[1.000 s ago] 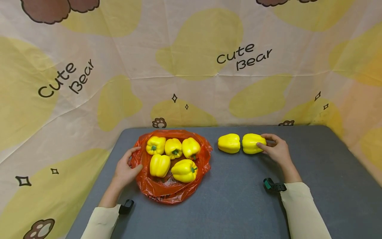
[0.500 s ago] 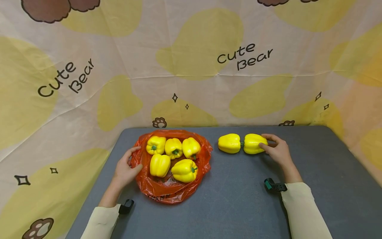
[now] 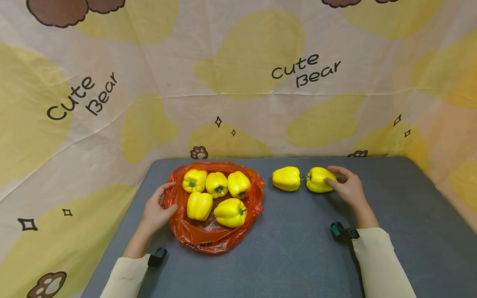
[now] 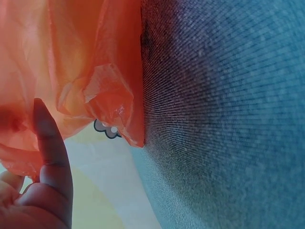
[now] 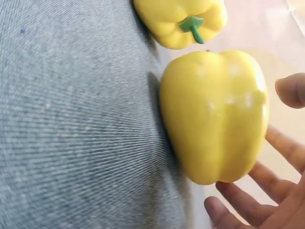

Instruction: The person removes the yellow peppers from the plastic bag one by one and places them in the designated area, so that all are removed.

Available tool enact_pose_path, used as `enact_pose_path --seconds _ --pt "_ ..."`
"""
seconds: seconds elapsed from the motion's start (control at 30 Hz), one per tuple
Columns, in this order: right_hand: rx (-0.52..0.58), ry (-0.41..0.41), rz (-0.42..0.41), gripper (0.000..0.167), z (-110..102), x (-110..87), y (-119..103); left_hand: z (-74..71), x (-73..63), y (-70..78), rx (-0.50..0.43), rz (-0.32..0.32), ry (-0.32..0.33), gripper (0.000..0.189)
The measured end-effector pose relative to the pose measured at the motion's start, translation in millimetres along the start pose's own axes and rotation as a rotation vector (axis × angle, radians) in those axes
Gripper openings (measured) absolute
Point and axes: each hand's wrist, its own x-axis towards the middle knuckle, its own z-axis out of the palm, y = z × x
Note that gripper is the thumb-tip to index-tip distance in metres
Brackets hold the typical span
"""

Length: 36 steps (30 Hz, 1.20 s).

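Five yellow peppers [image 3: 216, 185] sit in an open-mouthed red plastic bag [image 3: 186, 232], just to the right of the left hand [image 3: 158, 210]. That hand is open, its thumb apart from its fingers, and it rests against the bag's side; in the left wrist view one straight digit lies before the thin plastic. Three of the peppers form a row on the far side of the bag, roughly level with the left fingertips or beyond; the other two lie nearer the person, rightward of the left thumb. Over at the right hand [image 3: 347, 188], a sixth pepper [image 3: 319, 180] lies on its side on the grey bench [image 3: 290, 252], its green stem pointing away from the palm. The right hand is open around its blunt end, fingers loosely bent; the right wrist view shows the thumb off the skin, though I cannot tell how firmly any fingertip touches. A seventh pepper [image 3: 285, 179] lies between the right hand and the bag, stem turned toward the sixth. Beyond both hands hangs a patterned cloth [image 3: 242, 54] lettered "Cute Bear".
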Motion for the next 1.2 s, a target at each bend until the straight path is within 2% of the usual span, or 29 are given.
enact_pose_path --seconds 0.5,0.83,1.2 --pt "-0.076 -0.007 -0.069 0.054 -8.3 -4.2 -27.3 -0.2 0.4 2.3 -0.004 -0.011 -0.013 0.060" --pt "-0.037 -0.034 -0.106 0.053 -7.6 -5.0 -50.2 -0.1 2.0 2.9 0.004 -0.027 -0.021 0.060" --pt "0.046 -0.069 -0.172 0.050 4.8 -9.6 -73.5 -0.5 2.2 3.3 -0.005 -0.018 -0.029 0.062"
